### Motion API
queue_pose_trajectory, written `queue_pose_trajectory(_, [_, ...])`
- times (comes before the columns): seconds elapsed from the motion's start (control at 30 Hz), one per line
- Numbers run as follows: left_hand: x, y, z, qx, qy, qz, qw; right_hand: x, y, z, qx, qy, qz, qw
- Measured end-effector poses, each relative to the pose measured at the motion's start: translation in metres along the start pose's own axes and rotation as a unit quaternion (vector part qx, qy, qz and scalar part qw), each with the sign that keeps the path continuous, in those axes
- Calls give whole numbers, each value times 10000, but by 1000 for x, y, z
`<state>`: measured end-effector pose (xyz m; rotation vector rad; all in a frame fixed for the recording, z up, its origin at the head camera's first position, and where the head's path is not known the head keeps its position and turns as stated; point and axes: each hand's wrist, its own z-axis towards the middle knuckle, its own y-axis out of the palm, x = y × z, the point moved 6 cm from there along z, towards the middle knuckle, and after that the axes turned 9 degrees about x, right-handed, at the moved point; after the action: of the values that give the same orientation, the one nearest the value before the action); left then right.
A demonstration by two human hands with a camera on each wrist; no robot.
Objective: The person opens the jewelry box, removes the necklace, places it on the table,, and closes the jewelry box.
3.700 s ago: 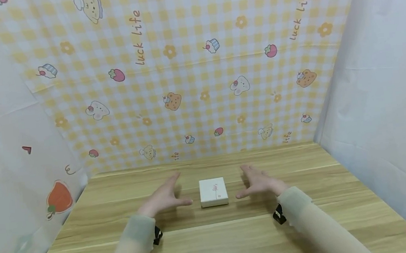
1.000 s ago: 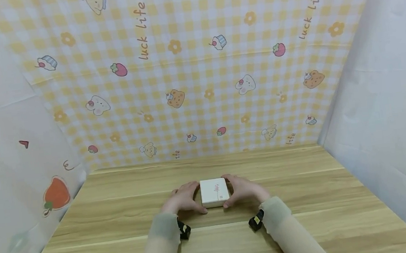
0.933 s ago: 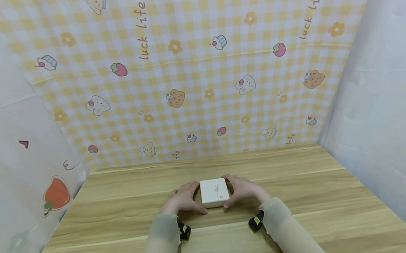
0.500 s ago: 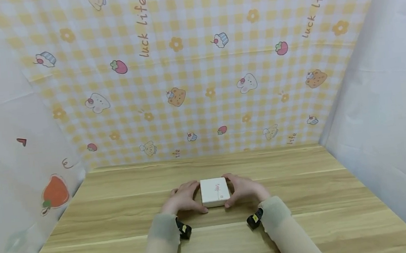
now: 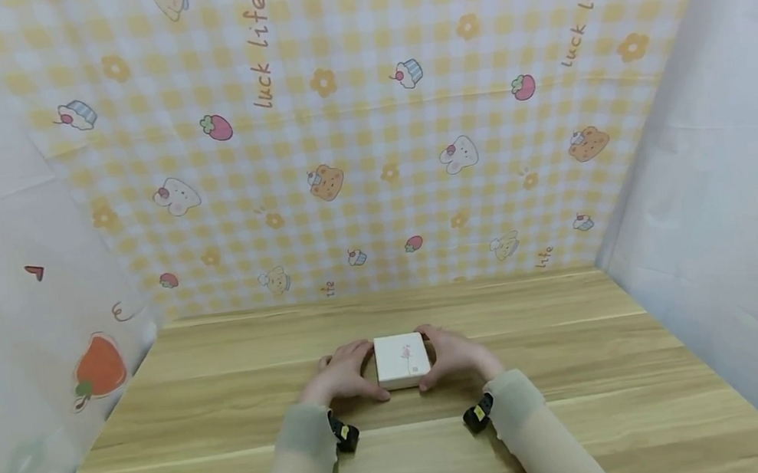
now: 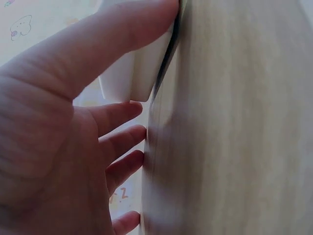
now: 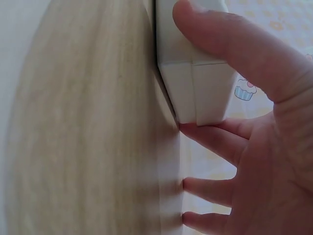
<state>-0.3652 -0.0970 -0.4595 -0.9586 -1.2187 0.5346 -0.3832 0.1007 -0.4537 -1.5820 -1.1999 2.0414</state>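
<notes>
A small square white box point(image 5: 402, 360) with a pink flower print on its top sits flat on the wooden table. My left hand point(image 5: 343, 375) grips its left side, thumb at the front and forefinger at the back corner. On the other side my right hand point(image 5: 459, 354) holds the box the same way. In the right wrist view, a seam runs round the box point(image 7: 178, 90), between lid and base; the thumb lies on its front face. The left wrist view shows the other fingertips point(image 6: 133, 159) of the left hand touching the table, apart from the box.
The wooden table point(image 5: 410, 464) stretches out around the hands. A yellow checked cloth point(image 5: 369, 137) hangs behind it, with white cloths point(image 5: 5, 307) at the left and right. Each wrist wears a small black camera point(image 5: 346, 434).
Both hands have come inward from either side of the box and taken hold of its corners. Over the last second they stay still; the head view shifts slightly.
</notes>
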Motion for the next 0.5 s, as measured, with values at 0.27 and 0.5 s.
queue_pose_trajectory(0.27, [-1,2,4,53,-21,-220,9997,-2,-6,-2,32,-78,342,9994])
queue_pose_trajectory(0.5, [4,-7,4,234,166,-895,9956,0,-12,-1,65,30,769,9970])
